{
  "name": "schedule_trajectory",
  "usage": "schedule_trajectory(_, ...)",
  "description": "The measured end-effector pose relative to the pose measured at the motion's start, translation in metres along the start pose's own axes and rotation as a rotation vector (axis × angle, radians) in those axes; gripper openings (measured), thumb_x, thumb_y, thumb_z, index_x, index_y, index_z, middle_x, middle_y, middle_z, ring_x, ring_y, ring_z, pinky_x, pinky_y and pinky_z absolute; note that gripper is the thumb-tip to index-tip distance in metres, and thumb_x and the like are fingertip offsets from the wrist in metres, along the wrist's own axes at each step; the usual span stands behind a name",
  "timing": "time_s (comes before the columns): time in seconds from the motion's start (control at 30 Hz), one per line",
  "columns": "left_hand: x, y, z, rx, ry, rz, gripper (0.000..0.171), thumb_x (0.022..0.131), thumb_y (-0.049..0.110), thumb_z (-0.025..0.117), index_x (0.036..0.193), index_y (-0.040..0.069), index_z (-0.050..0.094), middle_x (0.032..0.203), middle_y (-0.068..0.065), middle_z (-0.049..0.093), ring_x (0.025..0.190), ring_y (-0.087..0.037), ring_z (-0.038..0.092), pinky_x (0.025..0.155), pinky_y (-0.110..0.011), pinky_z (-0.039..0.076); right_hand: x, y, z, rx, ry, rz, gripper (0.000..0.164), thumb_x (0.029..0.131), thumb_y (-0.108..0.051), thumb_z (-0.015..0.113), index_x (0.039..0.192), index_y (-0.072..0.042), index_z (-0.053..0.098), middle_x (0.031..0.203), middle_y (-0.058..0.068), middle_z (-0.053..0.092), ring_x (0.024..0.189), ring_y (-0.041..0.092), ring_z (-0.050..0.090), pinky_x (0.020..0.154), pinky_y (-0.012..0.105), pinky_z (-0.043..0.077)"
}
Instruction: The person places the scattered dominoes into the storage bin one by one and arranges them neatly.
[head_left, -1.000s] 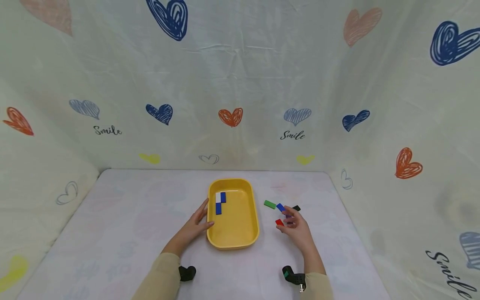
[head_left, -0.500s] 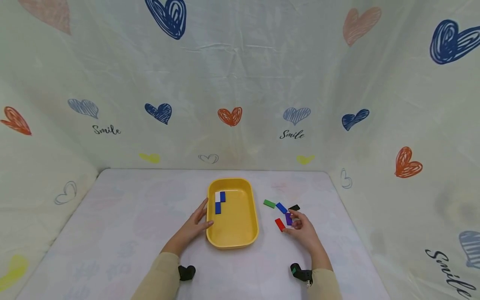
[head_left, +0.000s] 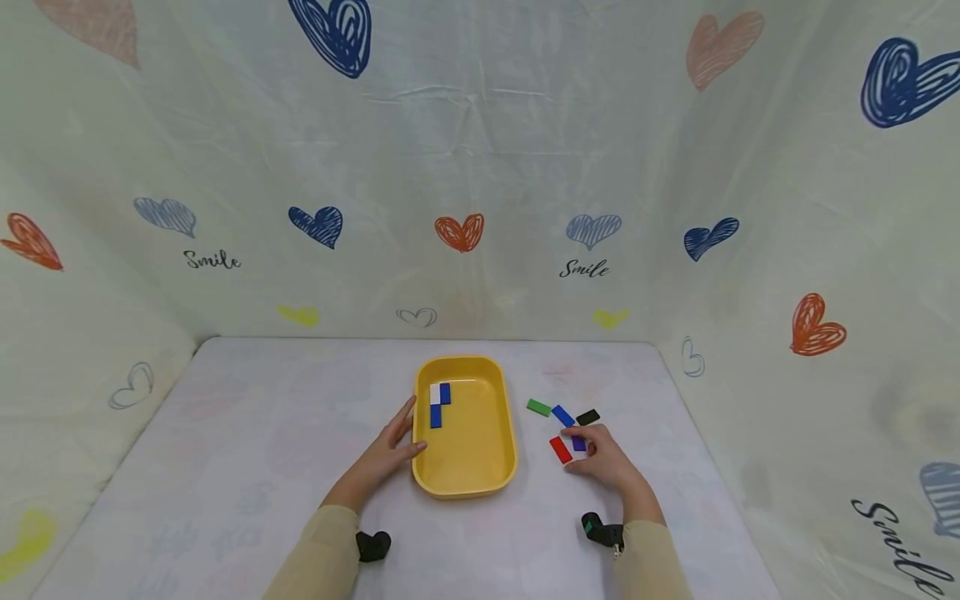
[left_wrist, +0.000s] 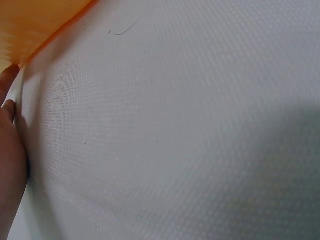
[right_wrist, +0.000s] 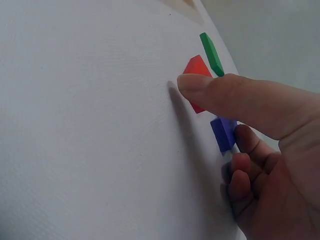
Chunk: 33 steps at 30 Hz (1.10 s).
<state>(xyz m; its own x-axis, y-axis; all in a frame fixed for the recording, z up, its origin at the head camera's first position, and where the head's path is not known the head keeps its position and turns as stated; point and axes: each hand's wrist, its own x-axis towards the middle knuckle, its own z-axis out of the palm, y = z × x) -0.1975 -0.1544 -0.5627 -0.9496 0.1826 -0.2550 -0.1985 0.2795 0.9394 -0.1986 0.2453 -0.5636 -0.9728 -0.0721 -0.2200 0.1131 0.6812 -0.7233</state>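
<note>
A yellow tray [head_left: 465,454] stands mid-table, with one white block [head_left: 435,393] and two blue blocks [head_left: 436,416] inside its upper left part. My left hand [head_left: 381,458] rests against the tray's left side, fingers straight along the outside and thumb over the rim. To the right of the tray, my right hand [head_left: 611,462] is low over the loose blocks. Its thumb and index finger are parted at the two ends of a red block [head_left: 559,450]. A purple block [head_left: 579,444] lies partly under the index finger. In the right wrist view the thumb overlaps the red block [right_wrist: 197,65].
Just beyond the right hand lie a green block [head_left: 538,407], a blue block [head_left: 563,414] and a black block [head_left: 588,417]. A white cloth [head_left: 262,442] covers the table. Behind it hangs a curtain [head_left: 517,167] printed with hearts.
My right hand has moved right and toward me, uncovering the red block. Its index finger then swung left across the purple block. My left hand and the tray stay put.
</note>
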Motion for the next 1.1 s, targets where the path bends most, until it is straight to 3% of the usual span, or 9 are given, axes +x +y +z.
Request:
schedule_trajectory(0.4,0.0013,-0.0016,0.0008,-0.008,0.003,-0.007,0.087,0.088,0.030,0.073,0.156,0.034,0.020,0.154,-0.018,0.033,0.145,-0.038,0.016,0.110,-0.065,0.011,0.0060,-0.0047,0.0055,-0.093,0.001,0.048,0.049,0.072,-0.012,0.086,0.116,-0.027,0.072,0.101,0.005,0.044,0.095,0.024,0.046,0.076,0.035,0.044)
schedule_trajectory(0.8,0.0009,-0.0019,0.0017,0.014,0.022,-0.041,0.088,0.086,0.033,0.074,0.156,0.036,0.021,0.155,-0.017,0.032,0.145,-0.039,0.017,0.110,-0.065,0.011,0.0042,-0.0098,0.0045,-0.088,0.000,0.039,0.046,0.071,-0.010,0.086,0.112,-0.025,0.073,0.101,0.005,0.043,0.096,0.025,0.047,0.076,0.035,0.043)
schedule_trajectory(1.1,0.0008,-0.0008,0.0021,-0.007,0.015,-0.007,0.087,0.087,0.029,0.073,0.156,0.033,0.021,0.153,-0.018,0.034,0.145,-0.039,0.017,0.110,-0.065,0.010,0.0040,-0.0076,0.0050,-0.076,0.008,0.045,0.043,0.072,-0.013,0.086,0.111,-0.024,0.072,0.105,0.006,0.045,0.099,0.026,0.048,0.082,0.043,0.047)
